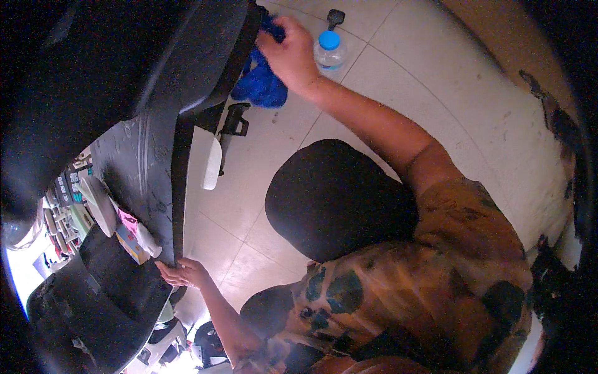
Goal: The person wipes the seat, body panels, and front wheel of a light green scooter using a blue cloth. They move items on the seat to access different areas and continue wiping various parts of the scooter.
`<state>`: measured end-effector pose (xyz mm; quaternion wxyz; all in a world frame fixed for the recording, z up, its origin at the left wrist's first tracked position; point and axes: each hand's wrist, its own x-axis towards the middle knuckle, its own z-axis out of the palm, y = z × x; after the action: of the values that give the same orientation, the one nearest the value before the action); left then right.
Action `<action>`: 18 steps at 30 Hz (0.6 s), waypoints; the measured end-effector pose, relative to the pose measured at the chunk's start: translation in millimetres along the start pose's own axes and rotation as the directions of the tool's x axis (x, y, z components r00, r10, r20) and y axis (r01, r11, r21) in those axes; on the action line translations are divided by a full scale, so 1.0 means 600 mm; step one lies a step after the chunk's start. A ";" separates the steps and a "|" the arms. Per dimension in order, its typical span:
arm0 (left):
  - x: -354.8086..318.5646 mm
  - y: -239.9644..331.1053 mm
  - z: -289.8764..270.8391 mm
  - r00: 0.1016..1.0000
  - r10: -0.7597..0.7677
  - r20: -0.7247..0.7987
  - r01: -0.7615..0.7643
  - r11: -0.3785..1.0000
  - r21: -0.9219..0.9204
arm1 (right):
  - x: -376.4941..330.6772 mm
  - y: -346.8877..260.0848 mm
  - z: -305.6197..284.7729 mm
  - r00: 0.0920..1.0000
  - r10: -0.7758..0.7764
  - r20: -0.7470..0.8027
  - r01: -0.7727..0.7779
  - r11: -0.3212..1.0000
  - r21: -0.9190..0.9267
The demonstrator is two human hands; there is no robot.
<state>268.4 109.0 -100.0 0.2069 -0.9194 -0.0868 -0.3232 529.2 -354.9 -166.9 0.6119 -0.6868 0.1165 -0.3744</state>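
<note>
My right hand (294,57), at the top, has its fingers closed on a bunched blue cloth (265,86) beside the edge of a large black panel (152,168). Part of the cloth hangs below the hand, and the fingertips are partly hidden against the dark edge. My left hand (187,274), lower left, touches the panel's lower end with its fingers stretched out. Next to that end lie a pink and white packet (131,221) and a yellowish card or packet (132,246). My dark-clad knee (339,196) lies between the two arms.
A clear bottle with a blue cap (329,50) stands on the tiled floor (374,93), with a small black object (336,19) beyond it. A black bracket-like part (235,121) and a white piece (212,163) are beside the panel. A dark seat-like shape (93,299) fills the lower left.
</note>
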 end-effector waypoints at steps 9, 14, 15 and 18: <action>-0.002 -0.005 0.004 0.999 0.033 -0.028 -0.033 0.999 -0.004 | -0.008 0.010 0.037 0.958 -0.260 -0.124 0.223 0.942 -0.250; -0.003 -0.008 0.013 0.999 0.026 -0.039 -0.027 0.999 -0.018 | -0.058 0.005 0.016 0.964 -0.237 0.121 0.252 0.958 -0.136; -0.003 -0.005 0.013 0.999 0.023 -0.032 -0.024 0.999 -0.025 | -0.062 0.006 0.013 0.949 -0.282 0.141 0.292 0.955 -0.057; 0.006 0.008 0.001 0.999 0.041 -0.030 -0.042 0.997 -0.064 | -0.071 -0.005 0.002 0.949 -0.251 0.192 0.244 0.968 0.062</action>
<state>273.1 105.2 -99.7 0.1849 -0.9224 -0.0542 -0.3348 499.6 -327.4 -179.9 0.5812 -0.7185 -0.0392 -0.3800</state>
